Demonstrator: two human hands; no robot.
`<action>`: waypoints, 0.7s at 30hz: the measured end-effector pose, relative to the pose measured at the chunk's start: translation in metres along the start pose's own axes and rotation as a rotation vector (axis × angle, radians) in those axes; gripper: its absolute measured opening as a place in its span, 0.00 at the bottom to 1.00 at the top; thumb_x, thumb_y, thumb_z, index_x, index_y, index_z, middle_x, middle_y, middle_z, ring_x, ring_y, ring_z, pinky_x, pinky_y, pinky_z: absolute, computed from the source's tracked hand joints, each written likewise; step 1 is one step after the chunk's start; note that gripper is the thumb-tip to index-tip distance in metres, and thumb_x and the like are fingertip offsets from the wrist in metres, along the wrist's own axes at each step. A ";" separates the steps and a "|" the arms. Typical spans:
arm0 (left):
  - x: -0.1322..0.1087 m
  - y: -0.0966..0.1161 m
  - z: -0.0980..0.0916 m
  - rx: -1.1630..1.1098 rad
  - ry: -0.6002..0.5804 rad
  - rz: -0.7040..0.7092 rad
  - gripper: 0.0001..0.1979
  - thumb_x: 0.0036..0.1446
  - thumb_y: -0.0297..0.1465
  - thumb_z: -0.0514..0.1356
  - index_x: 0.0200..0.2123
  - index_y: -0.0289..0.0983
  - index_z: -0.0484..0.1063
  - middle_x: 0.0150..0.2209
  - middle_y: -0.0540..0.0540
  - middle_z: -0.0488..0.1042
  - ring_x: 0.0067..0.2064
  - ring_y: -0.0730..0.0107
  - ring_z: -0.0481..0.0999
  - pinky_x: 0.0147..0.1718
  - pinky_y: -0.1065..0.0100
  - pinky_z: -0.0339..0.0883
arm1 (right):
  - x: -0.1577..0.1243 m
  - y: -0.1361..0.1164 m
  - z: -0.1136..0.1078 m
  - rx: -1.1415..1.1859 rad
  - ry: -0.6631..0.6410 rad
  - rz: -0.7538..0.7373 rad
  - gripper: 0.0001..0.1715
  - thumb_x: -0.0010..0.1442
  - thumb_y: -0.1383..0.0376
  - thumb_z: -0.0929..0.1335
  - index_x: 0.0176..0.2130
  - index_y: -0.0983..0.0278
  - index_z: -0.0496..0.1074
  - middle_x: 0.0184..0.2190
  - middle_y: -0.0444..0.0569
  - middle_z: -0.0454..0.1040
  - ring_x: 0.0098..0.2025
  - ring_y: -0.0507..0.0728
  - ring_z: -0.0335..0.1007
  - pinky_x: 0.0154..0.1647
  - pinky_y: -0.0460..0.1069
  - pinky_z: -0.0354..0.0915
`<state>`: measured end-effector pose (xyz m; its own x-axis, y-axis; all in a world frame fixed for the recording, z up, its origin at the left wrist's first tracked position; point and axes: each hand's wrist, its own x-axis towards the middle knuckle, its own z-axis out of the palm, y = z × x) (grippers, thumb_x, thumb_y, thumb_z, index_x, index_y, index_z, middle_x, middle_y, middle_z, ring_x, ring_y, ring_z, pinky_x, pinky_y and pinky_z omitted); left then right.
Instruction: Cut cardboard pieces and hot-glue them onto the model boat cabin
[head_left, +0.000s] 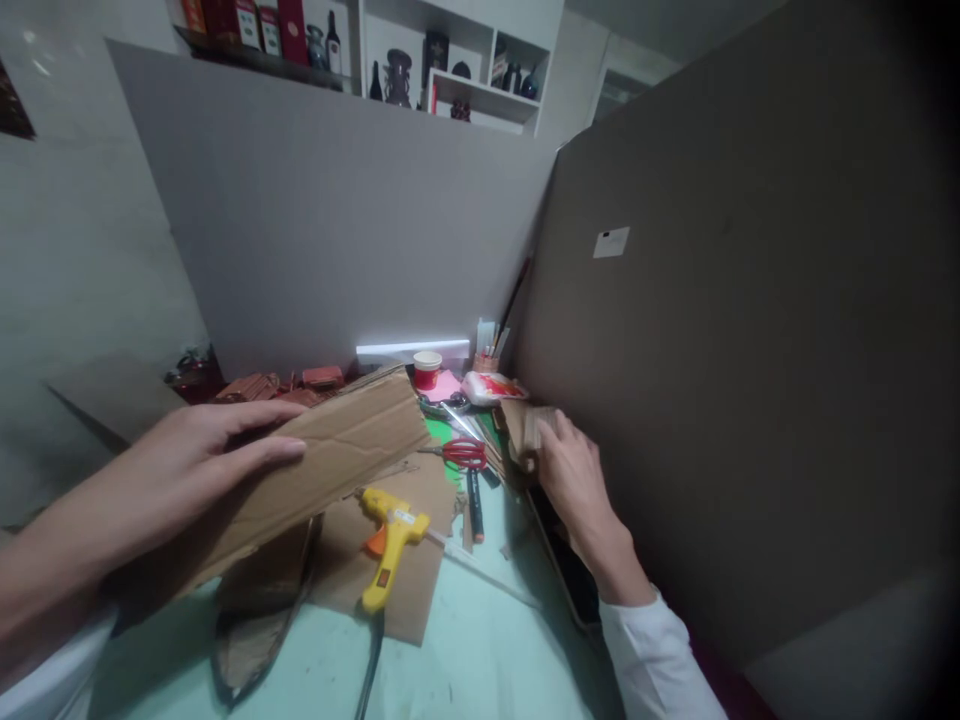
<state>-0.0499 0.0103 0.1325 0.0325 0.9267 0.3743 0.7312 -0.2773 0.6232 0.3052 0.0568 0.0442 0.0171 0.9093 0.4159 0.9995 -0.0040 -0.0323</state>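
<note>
My left hand is closed on a long piece of corrugated cardboard, its thumb on the near face and fingers over the top edge. The piece slants up to the right and ends in a rough torn edge. At the right, my right hand pinches a small cardboard piece, slightly blurred, beside other scraps near the grey partition. Between the hands a yellow hot glue gun with a clear glue stick lies on a flat cardboard sheet. Below the long piece sits a curved cardboard shape.
Red-handled scissors, a black marker and a red paper cup stand or lie beyond the glue gun. A white-and-red packet is farther back. Grey partitions enclose the table behind and right.
</note>
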 end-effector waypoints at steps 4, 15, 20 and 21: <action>0.003 -0.005 -0.008 0.023 -0.036 0.017 0.28 0.57 0.49 0.60 0.50 0.33 0.78 0.48 0.55 0.80 0.51 0.59 0.75 0.60 0.54 0.60 | 0.007 -0.017 0.019 0.022 -0.157 -0.080 0.16 0.69 0.62 0.68 0.54 0.66 0.71 0.50 0.52 0.74 0.48 0.58 0.74 0.49 0.57 0.73; 0.000 0.001 -0.019 0.060 -0.089 -0.019 0.27 0.59 0.52 0.54 0.52 0.43 0.78 0.57 0.46 0.77 0.55 0.51 0.74 0.59 0.59 0.61 | 0.062 -0.067 0.076 0.040 -0.413 -0.350 0.18 0.69 0.59 0.68 0.55 0.66 0.70 0.53 0.53 0.72 0.50 0.59 0.73 0.50 0.58 0.72; -0.002 -0.003 -0.023 0.040 -0.084 0.048 0.24 0.62 0.49 0.53 0.53 0.45 0.77 0.55 0.50 0.79 0.57 0.54 0.74 0.55 0.63 0.64 | 0.067 -0.062 0.090 0.035 -0.453 -0.391 0.17 0.69 0.60 0.68 0.53 0.66 0.71 0.52 0.53 0.72 0.50 0.59 0.73 0.51 0.58 0.72; -0.002 -0.005 -0.022 0.031 -0.086 0.069 0.23 0.63 0.48 0.54 0.53 0.46 0.78 0.54 0.50 0.79 0.55 0.55 0.75 0.54 0.64 0.65 | 0.069 -0.061 0.092 0.044 -0.461 -0.393 0.17 0.69 0.60 0.68 0.53 0.66 0.71 0.52 0.53 0.73 0.50 0.59 0.73 0.51 0.58 0.72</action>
<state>-0.0689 0.0045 0.1439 0.1405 0.9245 0.3543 0.7461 -0.3341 0.5760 0.2431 0.1582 -0.0090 -0.3771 0.9256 -0.0317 0.9261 0.3773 0.0022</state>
